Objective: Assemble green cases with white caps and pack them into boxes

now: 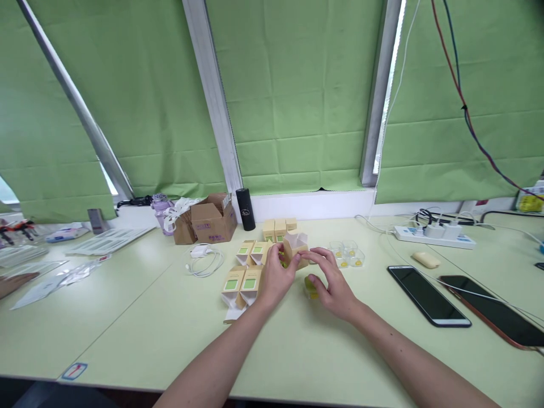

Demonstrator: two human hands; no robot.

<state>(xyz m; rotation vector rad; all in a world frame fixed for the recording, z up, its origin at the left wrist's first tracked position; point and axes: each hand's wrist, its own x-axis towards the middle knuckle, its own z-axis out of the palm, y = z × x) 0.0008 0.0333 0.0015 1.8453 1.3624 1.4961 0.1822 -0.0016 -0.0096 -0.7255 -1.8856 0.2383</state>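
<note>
My left hand [274, 277] grips a small tan carton [294, 249] with its top flaps open, holding it just above the pale green table [170, 328]. My right hand [334, 283] touches the carton's right side with its fingertips, and its lower fingers curl around a small clear cup with a yellow-green item [310, 286] resting on the table. Several similar tan cartons with green labels [242, 280] lie to the left of my hands. More upright cartons [278, 226] stand behind.
Clear cups with yellow contents [349, 255] sit right of the carton. Two phones [427, 294] lie at the right, near a power strip [433, 235]. A black cylinder [245, 208], brown cardboard boxes [212, 218] and a white cable [204, 260] stand behind. Another person's hand [15, 282] shows at far left.
</note>
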